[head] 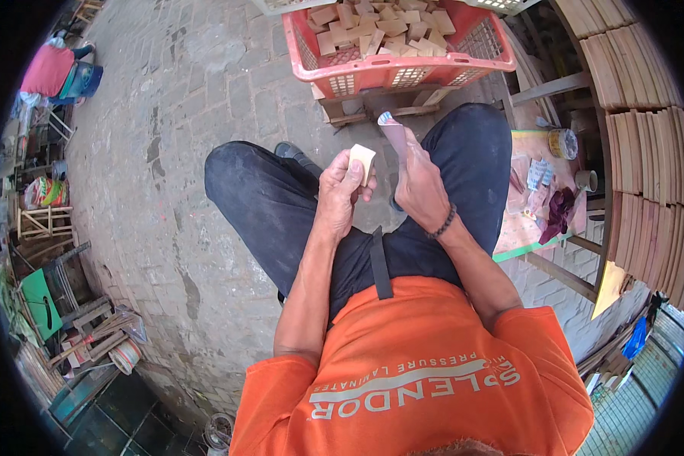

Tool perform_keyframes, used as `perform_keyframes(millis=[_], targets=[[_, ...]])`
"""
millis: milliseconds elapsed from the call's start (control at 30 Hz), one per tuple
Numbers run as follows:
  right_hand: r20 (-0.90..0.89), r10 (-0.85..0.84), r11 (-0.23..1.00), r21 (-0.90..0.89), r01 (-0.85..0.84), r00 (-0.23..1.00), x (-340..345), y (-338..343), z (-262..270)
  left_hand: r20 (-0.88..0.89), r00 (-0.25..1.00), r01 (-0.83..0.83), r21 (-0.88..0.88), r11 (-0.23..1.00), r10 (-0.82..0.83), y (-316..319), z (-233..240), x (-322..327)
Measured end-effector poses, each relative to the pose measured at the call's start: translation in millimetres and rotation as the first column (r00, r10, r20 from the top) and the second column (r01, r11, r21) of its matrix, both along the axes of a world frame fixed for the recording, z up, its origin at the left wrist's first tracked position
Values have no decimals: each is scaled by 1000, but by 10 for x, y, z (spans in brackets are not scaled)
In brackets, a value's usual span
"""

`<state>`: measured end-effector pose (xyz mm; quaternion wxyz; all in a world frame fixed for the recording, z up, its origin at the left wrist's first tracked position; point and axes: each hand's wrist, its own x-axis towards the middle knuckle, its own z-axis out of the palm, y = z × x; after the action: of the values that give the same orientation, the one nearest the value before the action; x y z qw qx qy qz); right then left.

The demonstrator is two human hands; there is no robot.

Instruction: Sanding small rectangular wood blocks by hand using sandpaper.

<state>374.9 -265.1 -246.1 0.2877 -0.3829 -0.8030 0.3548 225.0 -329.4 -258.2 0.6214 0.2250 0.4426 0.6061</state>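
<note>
Between the thumb and fingers of my left hand (339,191) is a small pale wooden block (362,159), held upright over the gap between my knees. My right hand (424,188), with a beaded bracelet at the wrist, grips a curled purplish sheet (395,137) that looks like sandpaper, printed on its back. The sheet and the block are apart, side by side. Beyond my knees, a red plastic crate (399,74) holds a heap of similar wooden blocks (376,28).
The crate rests on a low wooden stand (347,117). To my right are a low table (516,228) bearing a tub (562,143) and a dark cloth (558,214), then stacked wooden boards (641,154). Another person (54,71) is far left, near piled clutter and a paint bucket (125,356).
</note>
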Motion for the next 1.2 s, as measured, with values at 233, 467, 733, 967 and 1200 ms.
perform_keyframes(millis=[233,467,733,967,1200], targets=[[42,110,991,73,-113,993,-71,71,-73,209,976,70,0,998,-69,-54,12,-34],[-5,154,985,-78,-154,988,-34,-87,395,244,965,-75,-88,993,95,-7,-68,-118],[125,202,978,32,-207,971,-215,-57,18,13,994,-104,-288,952,113,-17,-137,-69],[180,221,969,71,-237,958,-164,-42,-46,4,995,-89,-321,943,95,-26,-171,-44],[156,272,962,-18,-273,949,-147,-39,99,-81,993,-105,-222,969,89,-27,-204,-42]])
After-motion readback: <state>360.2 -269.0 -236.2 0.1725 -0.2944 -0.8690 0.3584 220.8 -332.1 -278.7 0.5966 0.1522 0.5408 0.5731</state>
